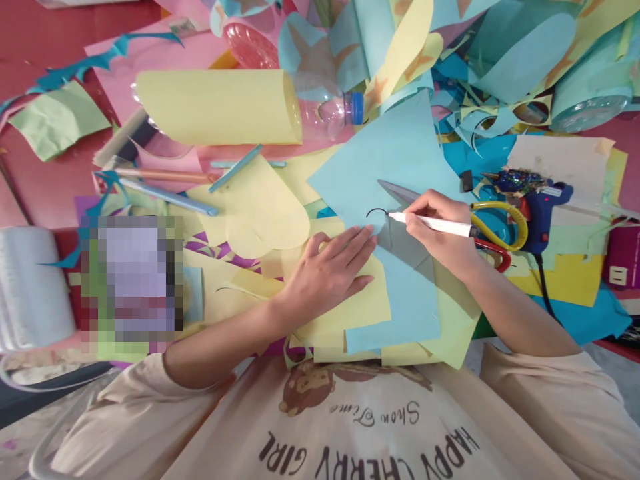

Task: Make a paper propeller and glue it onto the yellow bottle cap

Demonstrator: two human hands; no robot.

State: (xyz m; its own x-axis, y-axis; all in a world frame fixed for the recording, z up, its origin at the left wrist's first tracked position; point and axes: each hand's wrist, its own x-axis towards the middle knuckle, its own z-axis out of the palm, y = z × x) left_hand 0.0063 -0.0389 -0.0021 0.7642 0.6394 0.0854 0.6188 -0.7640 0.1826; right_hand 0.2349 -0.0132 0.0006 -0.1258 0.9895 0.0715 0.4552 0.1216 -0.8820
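A white marker [440,225] is pinched in my right hand [445,230], its tip touching a light blue sheet of paper [380,153]. From the tip a short black curved line runs to the left on the sheet. My left hand [333,267] lies flat with fingers stretched over the lower left edge of the blue sheet and the yellow paper [360,307] there. Scissors [397,192] lie by my right hand, partly hidden by it; one yellow handle and one red handle show to its right.
A blue glue gun [545,217] with a black cord lies at the right. Beyond the sheet is a clear bottle with a blue cap [357,108], wrapped in yellow paper [220,107]. Paper scraps cover much of the red table [30,40]. A white roll [35,287] sits at far left.
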